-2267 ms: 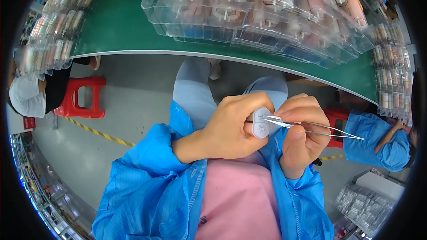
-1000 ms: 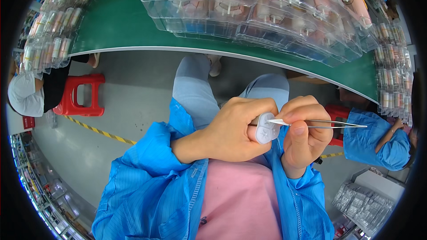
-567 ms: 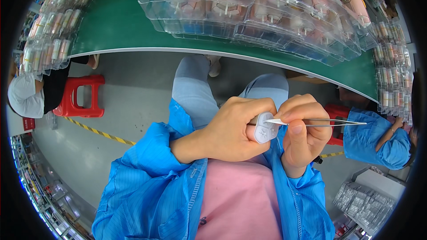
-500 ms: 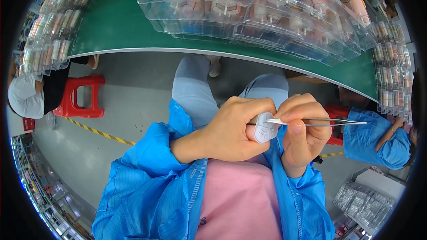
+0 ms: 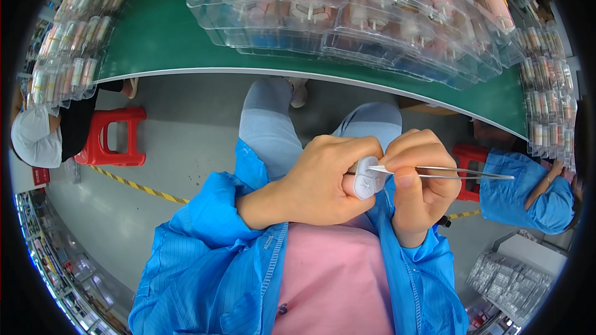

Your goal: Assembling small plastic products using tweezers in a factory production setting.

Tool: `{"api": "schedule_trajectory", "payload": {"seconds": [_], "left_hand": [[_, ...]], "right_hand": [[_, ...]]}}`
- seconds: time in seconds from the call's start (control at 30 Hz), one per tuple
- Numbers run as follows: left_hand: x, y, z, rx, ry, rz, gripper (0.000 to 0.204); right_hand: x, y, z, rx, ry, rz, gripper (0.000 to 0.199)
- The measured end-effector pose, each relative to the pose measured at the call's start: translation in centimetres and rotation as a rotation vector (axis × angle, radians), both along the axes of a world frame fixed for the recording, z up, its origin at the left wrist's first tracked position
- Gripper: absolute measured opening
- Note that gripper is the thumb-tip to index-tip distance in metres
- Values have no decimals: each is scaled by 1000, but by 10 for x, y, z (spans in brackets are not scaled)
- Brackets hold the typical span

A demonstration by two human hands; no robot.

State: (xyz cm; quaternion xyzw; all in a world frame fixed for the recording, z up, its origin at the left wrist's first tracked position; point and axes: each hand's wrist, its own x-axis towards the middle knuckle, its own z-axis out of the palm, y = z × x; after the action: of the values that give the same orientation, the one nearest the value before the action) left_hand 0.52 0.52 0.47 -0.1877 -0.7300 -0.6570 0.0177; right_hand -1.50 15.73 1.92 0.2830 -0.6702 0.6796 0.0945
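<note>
My left hand (image 5: 326, 177) is closed around a small device whose pale grey, rounded end (image 5: 366, 178) faces right; the rest of it is hidden in the fist. In my right hand (image 5: 419, 180), thumb and fingers pinch a pair of metal tweezers (image 5: 456, 172). The tweezers lie nearly level, their back end pointing right. A small white piece (image 5: 380, 169) at their tip reaches the grey end; whether it is gripped in the tips I cannot make out. Both hands are held above my lap, in front of the pink shirt.
Ahead, a green table (image 5: 149, 31) carries stacked clear plastic trays (image 5: 279, 34) of pink and white cylinders. More filled trays (image 5: 74, 37) stand at far left and right. Co-workers sit on both sides, near red stools (image 5: 127, 136). Silver packs (image 5: 512, 282) lie at lower right.
Both hands and the grey-ended device have shifted very slightly left. The tweezers keep nearly the same angle, and both grips are unchanged.
</note>
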Motion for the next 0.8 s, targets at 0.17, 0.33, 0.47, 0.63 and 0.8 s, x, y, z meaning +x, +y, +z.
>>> {"api": "schedule_trajectory", "payload": {"seconds": [0.17,0.33,0.47,0.63,0.8], "left_hand": [[0,-1,-1,-49,18,14,20],[0,0,1,-92,32,15,20],[1,1,0,-209,92,86,20],[1,2,-5,-305,184,168,19],[0,1,-3,-229,170,152,21]], "right_hand": [[-3,2,10,150,75,14,12],[-2,3,11,145,56,6,11],[0,2,15,218,79,-20,12],[3,1,19,336,128,-47,13],[4,6,7,83,29,-88,13]]}}
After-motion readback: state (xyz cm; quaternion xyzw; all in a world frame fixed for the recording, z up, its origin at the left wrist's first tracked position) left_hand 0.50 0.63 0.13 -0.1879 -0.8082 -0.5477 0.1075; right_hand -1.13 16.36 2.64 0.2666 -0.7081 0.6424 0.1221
